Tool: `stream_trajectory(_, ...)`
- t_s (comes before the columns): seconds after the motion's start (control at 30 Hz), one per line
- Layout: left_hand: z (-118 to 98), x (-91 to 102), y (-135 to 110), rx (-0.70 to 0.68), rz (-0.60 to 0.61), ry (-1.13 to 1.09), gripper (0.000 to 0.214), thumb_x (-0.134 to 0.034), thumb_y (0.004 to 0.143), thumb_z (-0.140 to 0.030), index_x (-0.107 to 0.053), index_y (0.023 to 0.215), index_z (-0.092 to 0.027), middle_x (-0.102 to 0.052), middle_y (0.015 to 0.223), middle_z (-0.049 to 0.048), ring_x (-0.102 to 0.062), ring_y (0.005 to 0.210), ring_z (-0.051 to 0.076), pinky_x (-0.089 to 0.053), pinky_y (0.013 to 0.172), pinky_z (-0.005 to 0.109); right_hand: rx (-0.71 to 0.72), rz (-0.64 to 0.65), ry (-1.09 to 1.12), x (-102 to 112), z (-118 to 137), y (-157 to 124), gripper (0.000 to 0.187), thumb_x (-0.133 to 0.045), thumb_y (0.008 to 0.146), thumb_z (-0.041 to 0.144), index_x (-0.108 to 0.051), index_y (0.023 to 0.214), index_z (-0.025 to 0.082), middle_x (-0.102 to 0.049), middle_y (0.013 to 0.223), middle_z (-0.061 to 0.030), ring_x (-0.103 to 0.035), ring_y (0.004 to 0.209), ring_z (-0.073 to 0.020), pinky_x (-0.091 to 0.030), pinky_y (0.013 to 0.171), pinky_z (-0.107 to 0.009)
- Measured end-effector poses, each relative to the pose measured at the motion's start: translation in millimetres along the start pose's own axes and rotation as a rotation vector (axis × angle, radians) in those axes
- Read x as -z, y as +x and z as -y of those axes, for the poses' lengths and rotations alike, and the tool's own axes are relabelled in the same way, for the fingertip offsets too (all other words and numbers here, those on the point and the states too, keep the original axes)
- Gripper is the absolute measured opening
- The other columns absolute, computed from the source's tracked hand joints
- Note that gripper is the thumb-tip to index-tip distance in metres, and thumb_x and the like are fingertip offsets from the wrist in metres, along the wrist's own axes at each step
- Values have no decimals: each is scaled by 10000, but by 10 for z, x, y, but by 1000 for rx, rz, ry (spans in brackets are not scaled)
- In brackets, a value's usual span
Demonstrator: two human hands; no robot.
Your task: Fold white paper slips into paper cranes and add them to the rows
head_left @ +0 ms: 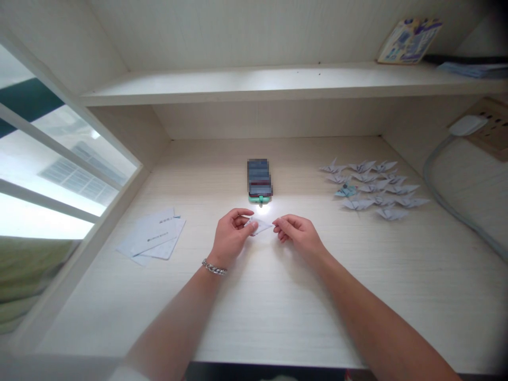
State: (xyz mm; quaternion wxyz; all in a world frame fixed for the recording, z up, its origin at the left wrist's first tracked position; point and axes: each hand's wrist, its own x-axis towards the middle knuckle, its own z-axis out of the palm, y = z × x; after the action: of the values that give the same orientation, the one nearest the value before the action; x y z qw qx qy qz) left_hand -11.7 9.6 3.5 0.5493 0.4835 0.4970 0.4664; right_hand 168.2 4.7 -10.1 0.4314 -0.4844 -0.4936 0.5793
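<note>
A small folded piece of white paper (261, 226) is held just above the desk, in the middle of the view. My left hand (235, 233) grips its left side between thumb and fingers. At the paper's pointed right tip, my right hand (294, 230) pinches with thumb and forefinger. Beyond the hands lies a phone (260, 177) with a green lower end and a bright light in front of it. Several folded paper cranes (371, 186) cluster at the right, mostly white, with one teal crane (345, 190) among them.
Loose white paper sheets (159, 233) with print overlap at the left. A shelf (254, 82) spans the back and carries a colourful box (410, 41). From a wall socket (492, 127) at the right, a grey cable (452, 211) runs down. A window (51, 143) is at the left.
</note>
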Motion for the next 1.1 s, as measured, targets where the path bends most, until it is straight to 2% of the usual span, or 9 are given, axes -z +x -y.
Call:
stream_trajectory(0.1,16,-1,2,6,10,-6,364,-697,646,-276,-579,954,-120,-623,664,20,-597,600,123,-488,589,244,9,37,-43,-21,8,-21,285,-668,663,384,-638,828,154,-625,698,-26,-547,577,-129,-449,535,-257)
stream_trajectory(0.27,9,-37,-16,31,37,6,360,-675,669,-274,-604,982,-110,-616,686,34,-586,613,121,-495,581,244,-31,19,14,-51,19,-28,188,-648,683,306,-651,782,146,-591,585,1,-523,518,-108,-433,513,-241)
stream_trajectory(0.4,-5,-46,-31,11,65,55,327,-661,684,-279,-624,963,-112,-595,674,29,-566,620,117,-477,577,235,-32,-26,61,-44,6,-12,192,-651,673,307,-662,782,149,-611,619,-15,-531,539,-115,-436,508,-238)
stream_trajectory(0.53,-3,-28,-34,-32,106,160,293,-659,678,-286,-661,924,-126,-531,602,-3,-490,559,93,-407,513,206,-24,-47,9,-35,7,-14,215,-625,688,323,-671,789,139,-641,667,-51,-545,554,-130,-452,520,-251)
stream_trajectory(0.63,12,-12,-27,-14,132,257,283,-648,676,-310,-683,899,-139,-555,601,10,-481,555,106,-379,495,211,-10,-23,-83,-34,32,-32,210,-604,705,326,-683,768,142,-643,645,-48,-548,547,-131,-449,528,-251)
stream_trajectory(0.8,20,-6,-20,-5,172,333,279,-619,686,-370,-698,826,-143,-651,744,67,-546,663,165,-414,556,243,2,27,-193,-37,66,-61,199,-595,714,325,-697,762,161,-636,611,-24,-545,536,-129,-426,522,-245)
stream_trajectory(1.1,-35,-23,-38,-57,166,409,249,-591,708,-370,-694,780,-154,-657,725,47,-517,614,140,-371,534,224,-39,103,-83,-35,81,-49,203,-570,734,317,-680,758,148,-644,679,-42,-550,562,-123,-453,551,-251)
